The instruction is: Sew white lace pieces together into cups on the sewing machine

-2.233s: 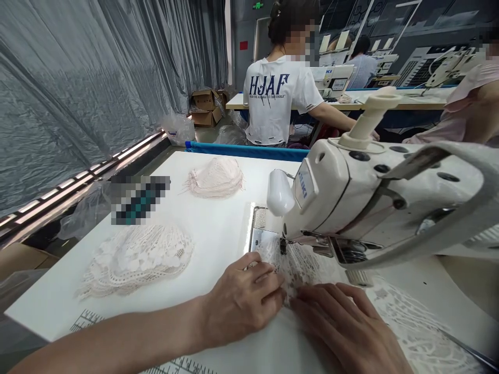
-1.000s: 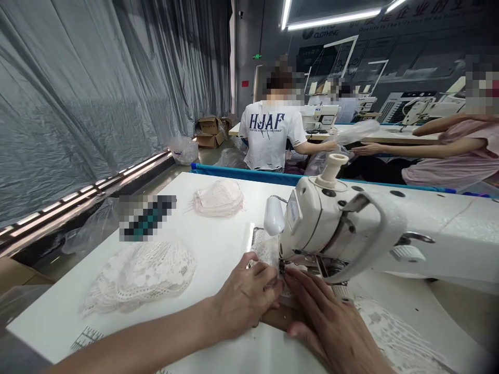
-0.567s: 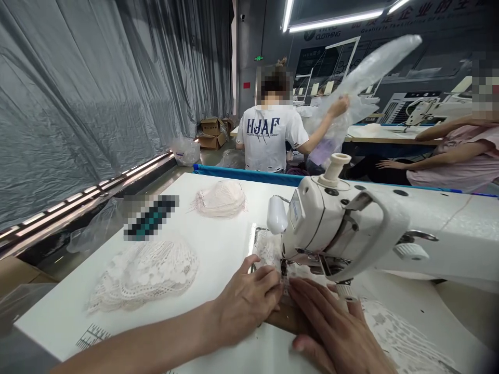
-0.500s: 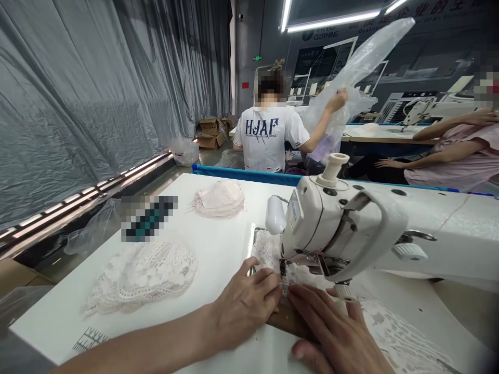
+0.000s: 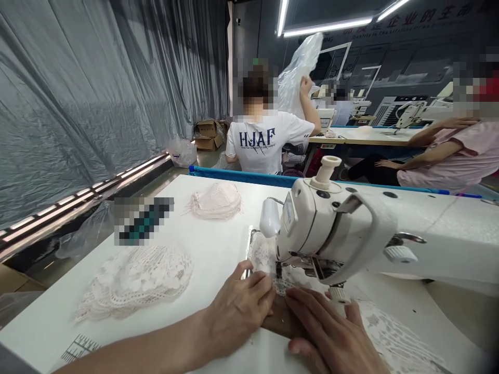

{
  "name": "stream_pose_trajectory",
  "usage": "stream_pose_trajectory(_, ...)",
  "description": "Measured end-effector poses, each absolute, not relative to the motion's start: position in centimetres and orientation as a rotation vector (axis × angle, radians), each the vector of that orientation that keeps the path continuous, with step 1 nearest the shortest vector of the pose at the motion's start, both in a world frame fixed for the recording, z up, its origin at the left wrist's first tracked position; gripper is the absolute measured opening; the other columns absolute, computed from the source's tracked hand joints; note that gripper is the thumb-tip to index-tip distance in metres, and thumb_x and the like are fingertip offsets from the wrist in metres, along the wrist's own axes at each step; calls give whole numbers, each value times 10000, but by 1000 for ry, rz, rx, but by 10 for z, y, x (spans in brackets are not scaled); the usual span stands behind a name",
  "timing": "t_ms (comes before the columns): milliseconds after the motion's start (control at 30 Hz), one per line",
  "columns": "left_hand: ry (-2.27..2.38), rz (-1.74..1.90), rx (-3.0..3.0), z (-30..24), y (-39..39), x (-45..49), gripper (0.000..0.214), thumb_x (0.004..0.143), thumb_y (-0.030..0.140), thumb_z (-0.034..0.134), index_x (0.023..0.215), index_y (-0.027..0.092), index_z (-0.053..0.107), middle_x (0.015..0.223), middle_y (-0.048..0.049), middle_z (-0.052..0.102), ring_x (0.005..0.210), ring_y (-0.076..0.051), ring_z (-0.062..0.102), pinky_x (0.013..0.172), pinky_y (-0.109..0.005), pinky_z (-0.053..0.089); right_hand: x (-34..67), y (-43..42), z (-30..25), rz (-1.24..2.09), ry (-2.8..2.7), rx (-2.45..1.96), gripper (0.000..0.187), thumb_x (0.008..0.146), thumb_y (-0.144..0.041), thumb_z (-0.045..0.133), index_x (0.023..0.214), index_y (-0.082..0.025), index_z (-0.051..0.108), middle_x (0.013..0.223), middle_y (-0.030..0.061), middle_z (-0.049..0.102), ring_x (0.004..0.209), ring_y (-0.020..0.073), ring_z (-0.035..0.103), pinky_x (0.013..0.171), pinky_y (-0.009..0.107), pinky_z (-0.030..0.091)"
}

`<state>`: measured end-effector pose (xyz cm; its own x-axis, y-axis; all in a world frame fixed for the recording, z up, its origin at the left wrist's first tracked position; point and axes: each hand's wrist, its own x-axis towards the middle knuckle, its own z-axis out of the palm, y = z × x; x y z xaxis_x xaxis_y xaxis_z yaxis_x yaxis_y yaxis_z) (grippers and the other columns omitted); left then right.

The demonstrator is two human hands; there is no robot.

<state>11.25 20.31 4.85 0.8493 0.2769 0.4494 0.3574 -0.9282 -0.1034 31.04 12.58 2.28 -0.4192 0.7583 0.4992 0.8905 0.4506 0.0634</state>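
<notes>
A piece of white lace [image 5: 262, 250] lies under the needle area of a white sewing machine [image 5: 302, 221]. My left hand [image 5: 245, 301] is on the left of the needle, fingers curled and closed at the near edge of this lace; its fingertips are partly hidden. On the other side, my right hand [image 5: 331, 324] rests flat with fingers stretched out, fingertips touching the lace just in front of the presser foot. A brown strip of the machine bed [image 5: 283, 314] shows between the hands. More patterned lace [image 5: 401, 332] spreads out to the right, beyond my right hand.
A pile of white lace pieces [image 5: 136, 283] sits on the white table [image 5: 210, 254] at the left. Behind it are a pale pink stack [image 5: 216, 201] and a blurred-out dark object [image 5: 144, 221]. A co-worker [image 5: 257, 140] ahead holds up a clear plastic bag [image 5: 300, 72]; another person sits at right.
My hands keep nearly the same pose at the lace. The view has shifted slightly. The co-worker ahead has moved the raised plastic bag to the left.
</notes>
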Motion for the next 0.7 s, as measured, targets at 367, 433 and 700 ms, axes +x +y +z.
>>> stream_pose_trajectory(367, -607, -609, -2877, 54, 220, 111, 138, 920, 210, 452, 1028, 137, 496, 965, -50, 581, 954, -172, 555, 940, -401, 298, 324, 134, 25, -603, -2357, -1375, 321, 897, -381, 516, 1134, -174, 584, 1130, 65, 661, 932, 203, 622, 862, 384, 291)
stream_pose_trajectory(433, -586, -624, -2844, 51, 227, 115, 139, 919, 198, 447, 1031, 133, 497, 960, -54, 583, 952, -172, 555, 937, -400, 301, 325, 135, 23, -588, -2339, -1389, 308, 897, -367, 517, 1134, -179, 577, 1121, 58, 665, 931, 200, 621, 867, 385, 281)
stream_pose_trajectory(700, -528, -577, -2687, 47, 232, 107, 251, 848, 9, 440, 635, 141, 467, 645, 1, 536, 611, -124, 501, 686, -306, 389, 305, 131, 38, -522, -2308, -1360, 400, 857, -451, 569, 1132, -160, 569, 1115, 64, 660, 950, 196, 599, 862, 367, 292)
